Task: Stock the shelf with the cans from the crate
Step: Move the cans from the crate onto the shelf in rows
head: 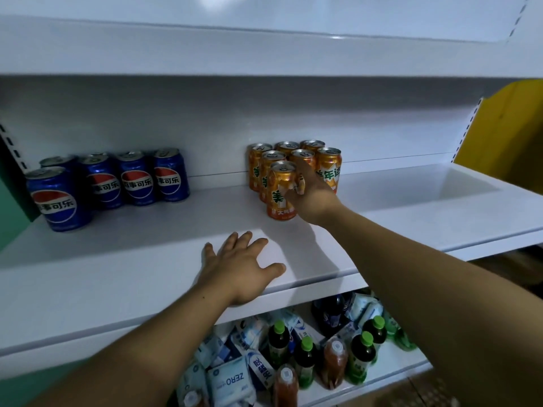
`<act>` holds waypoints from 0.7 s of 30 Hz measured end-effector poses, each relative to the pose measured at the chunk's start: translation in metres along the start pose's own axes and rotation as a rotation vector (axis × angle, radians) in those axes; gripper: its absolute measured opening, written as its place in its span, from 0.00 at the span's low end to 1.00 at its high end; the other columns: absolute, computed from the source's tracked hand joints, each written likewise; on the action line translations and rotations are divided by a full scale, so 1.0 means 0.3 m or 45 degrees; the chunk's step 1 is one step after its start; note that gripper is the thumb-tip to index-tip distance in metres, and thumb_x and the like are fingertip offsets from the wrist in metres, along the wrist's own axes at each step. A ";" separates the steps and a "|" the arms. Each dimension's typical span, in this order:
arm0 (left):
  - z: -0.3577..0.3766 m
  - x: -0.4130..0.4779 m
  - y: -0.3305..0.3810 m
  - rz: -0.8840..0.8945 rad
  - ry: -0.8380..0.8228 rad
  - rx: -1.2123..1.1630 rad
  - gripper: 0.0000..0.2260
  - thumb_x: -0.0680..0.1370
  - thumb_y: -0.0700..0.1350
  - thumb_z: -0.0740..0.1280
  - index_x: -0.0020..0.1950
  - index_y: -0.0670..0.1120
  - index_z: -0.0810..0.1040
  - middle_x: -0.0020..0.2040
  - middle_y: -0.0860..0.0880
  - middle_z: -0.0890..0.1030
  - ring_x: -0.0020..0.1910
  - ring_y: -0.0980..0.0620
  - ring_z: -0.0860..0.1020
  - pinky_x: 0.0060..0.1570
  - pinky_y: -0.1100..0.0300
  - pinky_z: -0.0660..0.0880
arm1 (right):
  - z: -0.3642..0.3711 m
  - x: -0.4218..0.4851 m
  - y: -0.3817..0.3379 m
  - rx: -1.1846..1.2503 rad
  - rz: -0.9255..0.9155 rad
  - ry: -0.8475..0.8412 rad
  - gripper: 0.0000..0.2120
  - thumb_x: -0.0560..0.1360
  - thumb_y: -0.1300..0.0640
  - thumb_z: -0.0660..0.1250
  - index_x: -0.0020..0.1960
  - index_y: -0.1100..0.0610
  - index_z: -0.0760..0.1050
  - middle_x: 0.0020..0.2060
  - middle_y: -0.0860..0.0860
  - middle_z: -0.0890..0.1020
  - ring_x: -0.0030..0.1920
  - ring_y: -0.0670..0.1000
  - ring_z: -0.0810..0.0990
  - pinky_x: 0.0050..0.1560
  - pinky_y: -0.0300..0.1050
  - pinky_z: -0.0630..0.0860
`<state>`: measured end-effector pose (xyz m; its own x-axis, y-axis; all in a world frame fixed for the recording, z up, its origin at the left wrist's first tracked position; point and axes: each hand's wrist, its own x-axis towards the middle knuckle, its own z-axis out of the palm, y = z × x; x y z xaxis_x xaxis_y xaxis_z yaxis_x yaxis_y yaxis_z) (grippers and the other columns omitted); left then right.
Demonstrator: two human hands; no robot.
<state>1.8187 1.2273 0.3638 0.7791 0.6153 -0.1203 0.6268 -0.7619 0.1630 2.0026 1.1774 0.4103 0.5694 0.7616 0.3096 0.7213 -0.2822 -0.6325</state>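
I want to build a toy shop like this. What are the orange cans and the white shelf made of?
The orange cans look like thin metal, probably aluminium: shiny printed sides, silver tops with pull tabs. The white shelf looks like painted sheet metal, smooth and slightly glossy, with a thin folded front edge, though the paint hides what is underneath.

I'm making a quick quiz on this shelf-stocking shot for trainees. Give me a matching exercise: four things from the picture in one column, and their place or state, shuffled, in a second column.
Column 1
1. blue cans
2. front orange can
3. left hand
4. green-capped bottles

Column 2
A. lying flat, palm down, on the shelf's front edge
B. on the lower shelf, among white packets
C. standing at the left end of the middle shelf
D. in the grasp of the right hand

Pairs: 1-C, 2-D, 3-A, 4-B
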 end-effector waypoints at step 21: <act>0.058 -0.277 0.801 0.948 -0.185 -0.060 0.33 0.73 0.61 0.66 0.75 0.51 0.62 0.74 0.48 0.63 0.71 0.47 0.65 0.68 0.49 0.65 | -0.814 -0.925 0.288 -0.747 0.903 0.050 0.29 0.77 0.41 0.62 0.74 0.52 0.63 0.69 0.54 0.72 0.65 0.57 0.73 0.60 0.49 0.72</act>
<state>1.9047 0.9894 0.3959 0.9916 -0.0932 -0.0897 -0.0632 -0.9541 0.2928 2.0031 0.7992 0.4430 0.9599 0.2798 0.0175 0.2765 -0.9342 -0.2255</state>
